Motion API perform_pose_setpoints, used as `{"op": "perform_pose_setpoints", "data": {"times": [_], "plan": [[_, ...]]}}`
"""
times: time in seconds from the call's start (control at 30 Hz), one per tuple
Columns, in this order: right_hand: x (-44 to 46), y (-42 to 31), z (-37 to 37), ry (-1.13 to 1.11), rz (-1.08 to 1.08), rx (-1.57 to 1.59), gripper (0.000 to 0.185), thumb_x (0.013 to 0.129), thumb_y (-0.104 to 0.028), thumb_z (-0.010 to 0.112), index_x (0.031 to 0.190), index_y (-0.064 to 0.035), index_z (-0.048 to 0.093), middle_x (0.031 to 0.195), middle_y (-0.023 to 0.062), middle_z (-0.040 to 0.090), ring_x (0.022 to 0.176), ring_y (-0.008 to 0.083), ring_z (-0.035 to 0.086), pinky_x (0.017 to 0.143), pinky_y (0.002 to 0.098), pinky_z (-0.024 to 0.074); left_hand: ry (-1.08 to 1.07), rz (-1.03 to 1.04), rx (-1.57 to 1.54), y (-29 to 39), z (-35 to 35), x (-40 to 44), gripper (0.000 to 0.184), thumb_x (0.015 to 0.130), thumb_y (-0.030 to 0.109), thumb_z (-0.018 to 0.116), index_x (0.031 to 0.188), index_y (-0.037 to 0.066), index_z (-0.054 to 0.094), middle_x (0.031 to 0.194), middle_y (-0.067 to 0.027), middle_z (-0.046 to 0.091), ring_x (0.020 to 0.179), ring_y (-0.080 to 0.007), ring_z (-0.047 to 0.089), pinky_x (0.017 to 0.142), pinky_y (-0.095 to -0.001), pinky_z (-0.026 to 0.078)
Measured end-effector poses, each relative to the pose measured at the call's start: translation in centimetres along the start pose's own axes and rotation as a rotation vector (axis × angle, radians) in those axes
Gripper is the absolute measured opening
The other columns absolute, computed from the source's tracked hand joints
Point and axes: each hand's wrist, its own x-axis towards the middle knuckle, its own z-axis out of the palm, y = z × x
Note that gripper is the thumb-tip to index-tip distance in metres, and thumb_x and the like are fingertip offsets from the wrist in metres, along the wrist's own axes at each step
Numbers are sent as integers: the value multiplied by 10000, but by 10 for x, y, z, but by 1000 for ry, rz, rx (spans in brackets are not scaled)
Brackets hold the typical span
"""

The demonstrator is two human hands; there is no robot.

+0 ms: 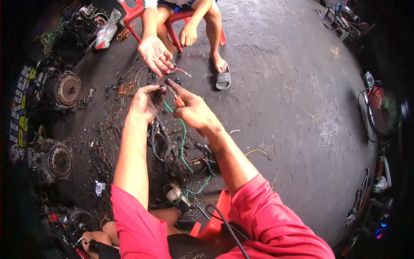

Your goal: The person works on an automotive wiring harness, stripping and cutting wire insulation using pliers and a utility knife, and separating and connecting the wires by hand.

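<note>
My left hand [146, 102] is closed around a dark bundle end, from which a red wire [177, 69] sticks up and bends right to a pale tip. Beside it, my right hand [192, 108] grips a tool with an orange handle [179, 102], its fingers wrapped round it. A green wire [184, 134] runs down from between my hands to a tangled heap of dark cables [163, 140] on the floor. Just beyond the red wire, a co-worker's open palm [154, 52] reaches in.
The co-worker sits on a red chair [172, 26], one sandal [223, 80] on the floor. Round metal parts [68, 89] and wire scraps lie left. A fan [381, 108] stands right. Another person's hand [89, 240] shows at lower left.
</note>
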Motion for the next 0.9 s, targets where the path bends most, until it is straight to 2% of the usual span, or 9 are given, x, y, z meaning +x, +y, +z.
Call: {"op": "perform_pose_setpoints", "data": {"times": [0.2,0.3,0.37,0.43,0.47,0.57,0.7,0.77,0.9], "plan": [[-4,-9,-2,-27,38,-27,616,724,-138,577,1336,-90,533,1067,234,665,1008,304,652,898,368,476,-36,-2,-68,-8,2,-8,140,836,48,579,928,-35,643,824,-108,694,739,-195,681,751,-295,556],[-1,-7,-8,-112,124,-214,470,709,-151,597,1158,-12,594,1012,231,670,970,316,653,860,384,486,-22,-32,-58,-13,7,-25,205,845,48,553,999,-80,601,973,-182,668,864,-267,678,760,-343,568],[-3,3,-8,-45,128,-233,446,704,-156,641,1100,23,541,835,131,622,774,216,584,746,359,487,77,-3,-80,-20,2,-29,195,854,23,529,1000,-93,585,973,-185,644,769,-202,640,639,-285,532],[-7,-6,-14,-94,237,-227,426,718,-164,627,1093,24,550,829,153,625,780,231,592,745,375,488,-164,21,-56,-27,-33,-20,175,883,0,495,1013,-90,571,885,-127,614,615,-101,513,513,-220,410],[-6,1,-14,-109,202,-331,409,724,-163,623,1082,22,556,844,155,631,783,232,591,744,376,488,41,55,7,-31,-19,-30,170,935,17,473,1049,-83,549,821,-80,571,546,-55,378,463,-202,293],[-10,14,-16,-194,127,-576,368,735,-146,619,1061,18,574,906,155,648,799,228,599,744,363,490,1,68,14,-42,-20,-44,165,960,66,473,1055,-48,546,818,-45,535,555,-37,401,451,-173,296],[-15,18,-15,-233,126,-452,324,736,-89,635,1037,14,575,871,95,623,798,191,602,732,333,484,52,91,-1,-46,-22,-46,125,969,69,496,919,-22,566,794,-56,559,513,-40,379,436,-188,286],[-14,18,-18,-210,244,-85,300,745,-55,641,1035,-7,579,828,54,592,762,145,575,692,299,471,111,88,-24,-48,-19,-47,125,965,77,504,910,-11,574,784,-58,567,500,-47,378,431,-196,290],[-9,14,-8,-98,211,542,272,845,1,577,1112,-3,530,914,84,608,779,212,629,690,343,518,160,71,2,-60,-22,-51,119,949,95,529,910,-9,572,770,-82,585,494,-59,383,417,-219,289]]}}
